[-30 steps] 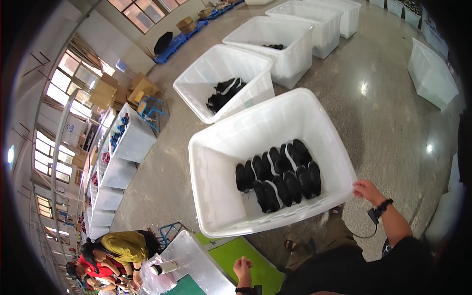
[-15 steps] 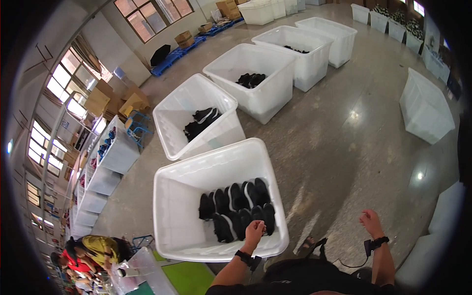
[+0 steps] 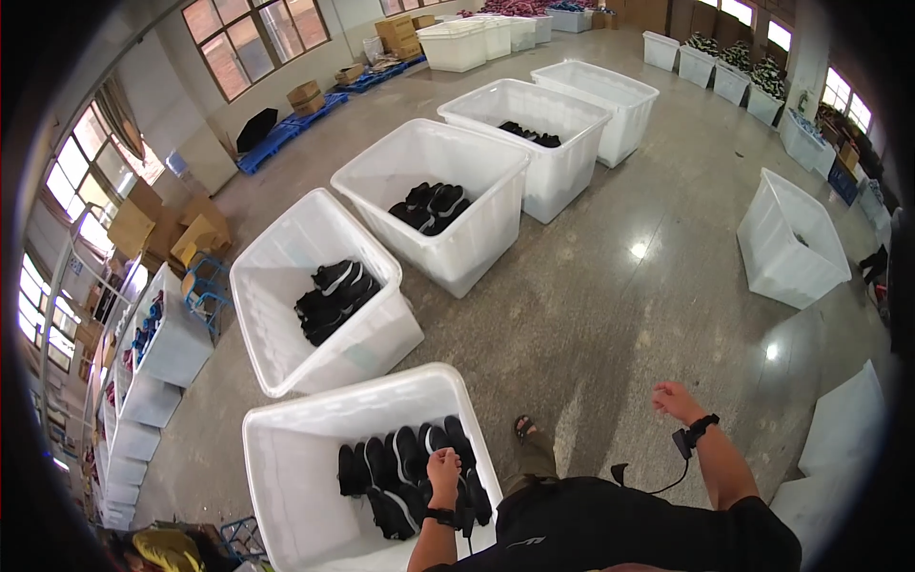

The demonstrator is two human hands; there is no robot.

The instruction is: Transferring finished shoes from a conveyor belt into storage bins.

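Observation:
My left hand (image 3: 444,477) hovers in front of the nearest white plastic bin (image 3: 286,477), its fingers curled in and nothing visible in them. Behind it, black shoes with white soles (image 3: 408,456) stand in two rows inside that bin; hand and forearm hide part of the front row. My right hand (image 3: 676,402) hangs over the floor on my right, loosely closed, with no object visible in it. Both wrists carry black straps with a small device.
Further bins, including an angled bin (image 3: 250,276) and a bin behind it (image 3: 457,238), line up away from me and hold black shoes. One white bin (image 3: 791,243) stands apart at right. Blue pallets (image 3: 286,136) lie along the wall. My sandalled foot (image 3: 523,428) is beside the nearest bin.
My view has shifted, so the bins now sit further left and lower, and more of the far room shows. My foot has come into sight beside the nearest bin. Both hands remain curled.

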